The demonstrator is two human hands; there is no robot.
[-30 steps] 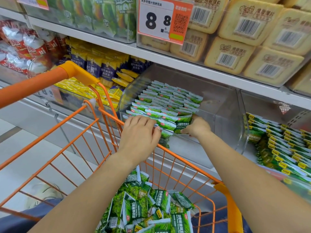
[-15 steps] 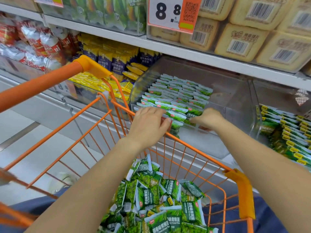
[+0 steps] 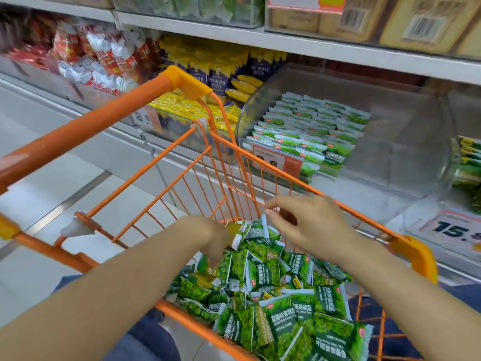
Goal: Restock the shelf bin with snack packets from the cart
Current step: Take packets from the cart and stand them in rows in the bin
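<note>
Both hands are shown lowered into the orange cart (image 3: 260, 178), directly over the heap of green snack packets (image 3: 281, 290). The left hand (image 3: 210, 238) is dipped among the packets, its fingers hidden, so its grasp cannot be told. The right hand (image 3: 309, 225) is held just above the heap, fingers loosely curled, nothing pinched. The shelf bin (image 3: 406, 142) lies ahead and to the right, nearer the right hand; its packet rows are run front to back. One cart and one target bin are counted; the packets are too many and too overlapped to be counted.

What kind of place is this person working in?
Most likely a supermarket aisle: an orange shopping cart full of green snack packets, shelves stocked with packaged food, and price tags clipped along the shelf edges.
</note>
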